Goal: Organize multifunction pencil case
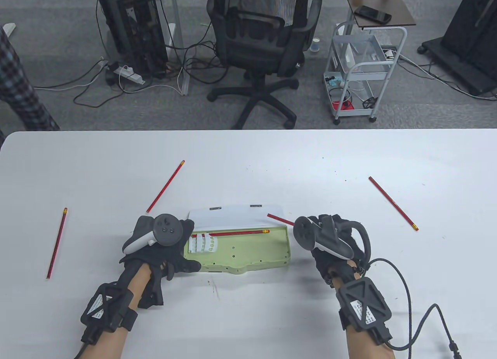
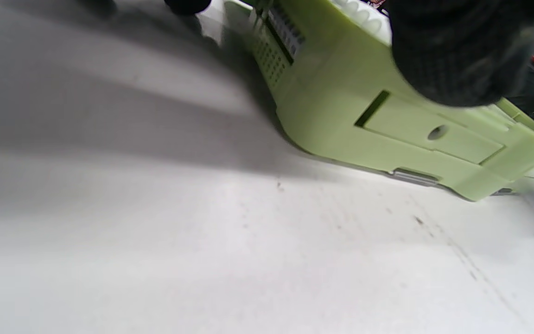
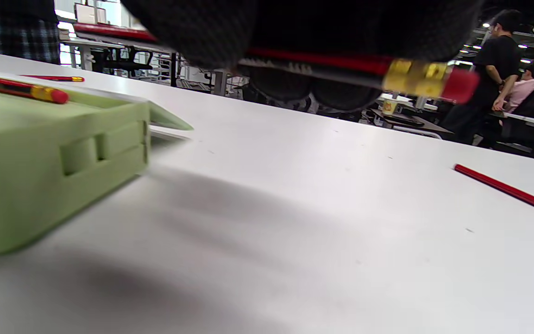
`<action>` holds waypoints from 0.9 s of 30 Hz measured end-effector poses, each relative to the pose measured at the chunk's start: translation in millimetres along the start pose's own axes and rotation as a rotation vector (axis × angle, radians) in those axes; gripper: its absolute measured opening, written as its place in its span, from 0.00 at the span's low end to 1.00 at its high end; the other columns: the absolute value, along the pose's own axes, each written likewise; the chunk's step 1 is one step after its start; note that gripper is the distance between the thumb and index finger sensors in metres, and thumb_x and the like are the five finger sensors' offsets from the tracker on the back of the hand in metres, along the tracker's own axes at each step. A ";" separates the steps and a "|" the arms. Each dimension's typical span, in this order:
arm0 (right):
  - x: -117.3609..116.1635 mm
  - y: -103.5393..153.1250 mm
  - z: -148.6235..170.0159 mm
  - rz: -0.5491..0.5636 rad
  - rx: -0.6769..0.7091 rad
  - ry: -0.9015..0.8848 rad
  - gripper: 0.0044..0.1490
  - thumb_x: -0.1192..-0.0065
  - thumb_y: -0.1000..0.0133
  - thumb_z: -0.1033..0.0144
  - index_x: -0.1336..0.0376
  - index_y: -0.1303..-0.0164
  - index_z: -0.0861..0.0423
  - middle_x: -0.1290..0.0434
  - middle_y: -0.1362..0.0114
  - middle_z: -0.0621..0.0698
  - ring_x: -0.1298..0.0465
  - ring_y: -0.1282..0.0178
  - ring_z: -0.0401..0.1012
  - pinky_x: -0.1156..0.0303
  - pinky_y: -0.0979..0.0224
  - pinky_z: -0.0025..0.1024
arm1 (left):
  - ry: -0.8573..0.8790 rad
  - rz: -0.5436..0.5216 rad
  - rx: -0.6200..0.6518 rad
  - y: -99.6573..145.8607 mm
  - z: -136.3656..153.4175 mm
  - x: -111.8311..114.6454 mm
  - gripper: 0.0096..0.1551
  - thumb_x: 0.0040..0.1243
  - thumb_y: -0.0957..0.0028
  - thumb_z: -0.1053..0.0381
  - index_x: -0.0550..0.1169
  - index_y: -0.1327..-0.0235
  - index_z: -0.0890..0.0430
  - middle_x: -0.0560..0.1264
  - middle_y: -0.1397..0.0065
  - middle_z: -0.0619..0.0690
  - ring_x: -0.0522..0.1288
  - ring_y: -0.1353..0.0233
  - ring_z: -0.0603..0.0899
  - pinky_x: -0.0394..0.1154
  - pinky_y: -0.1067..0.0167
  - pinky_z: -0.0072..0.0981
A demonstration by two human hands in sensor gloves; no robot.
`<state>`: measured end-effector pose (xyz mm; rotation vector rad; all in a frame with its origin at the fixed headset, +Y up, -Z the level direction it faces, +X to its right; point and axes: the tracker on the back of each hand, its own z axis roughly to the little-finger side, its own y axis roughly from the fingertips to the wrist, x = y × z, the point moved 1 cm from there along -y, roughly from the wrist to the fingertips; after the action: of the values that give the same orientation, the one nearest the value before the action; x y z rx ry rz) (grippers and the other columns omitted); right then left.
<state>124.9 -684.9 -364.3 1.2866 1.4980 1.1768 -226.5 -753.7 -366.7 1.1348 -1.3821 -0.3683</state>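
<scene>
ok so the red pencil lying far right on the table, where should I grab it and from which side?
Pinch the far-right pencil mid-shaft from above, fingers either side across its diagonal. It lies flat on the table, clear of the case, and the middle likely balances best.

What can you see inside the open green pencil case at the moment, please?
Inside the green pencil case one red pencil lies along the far wall, beside a white ribbed insert at its left end. The left hand covers that end's corner, so anything beneath it stays unseen.

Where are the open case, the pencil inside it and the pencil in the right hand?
case (image 1: pixel 248 254), table view, green tray floor
pencil inside (image 1: pixel 237 232), table view, mid-shaft
held pencil (image 3: pixel 322 59), right wrist view, red shaft
</scene>
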 end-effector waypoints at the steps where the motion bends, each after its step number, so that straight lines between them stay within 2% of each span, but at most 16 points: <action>1: 1.7 -1.5 -6.6 0.006 0.020 0.007 0.27 0.41 0.43 0.66 0.38 0.33 0.55 0.29 0.33 0.61 0.25 0.36 0.59 0.30 0.28 0.62 | -0.001 -0.001 0.000 0.0 0.0 0.0 0.72 0.66 0.63 0.31 0.39 0.19 0.54 0.41 0.12 0.62 0.50 0.13 0.69 0.52 0.28 0.78; 11: 6.4 -9.7 -64.7 0.007 0.174 0.022 0.26 0.39 0.44 0.66 0.36 0.34 0.53 0.29 0.33 0.60 0.25 0.35 0.58 0.30 0.28 0.61 | -0.001 0.001 -0.001 0.1 0.2 -0.1 0.72 0.66 0.63 0.31 0.39 0.19 0.53 0.41 0.12 0.62 0.50 0.13 0.69 0.52 0.28 0.78; 16: 6.9 -17.7 -92.0 0.006 0.223 0.083 0.26 0.38 0.44 0.66 0.36 0.34 0.52 0.29 0.33 0.60 0.25 0.36 0.58 0.30 0.28 0.61 | -0.001 0.000 -0.001 0.1 0.3 0.0 0.72 0.66 0.63 0.31 0.39 0.19 0.54 0.41 0.12 0.62 0.50 0.13 0.69 0.52 0.28 0.78; 27: 1.1 -29.8 -111.6 0.002 0.252 0.138 0.25 0.37 0.45 0.66 0.35 0.36 0.52 0.28 0.34 0.59 0.25 0.36 0.57 0.30 0.27 0.60 | 0.001 0.003 -0.001 0.3 0.3 0.4 0.72 0.66 0.63 0.31 0.39 0.19 0.54 0.41 0.12 0.62 0.50 0.13 0.69 0.52 0.28 0.78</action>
<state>10.4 -700.3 -367.8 1.3944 1.7919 1.1243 -226.8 -754.0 -366.3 1.1324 -1.3824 -0.3664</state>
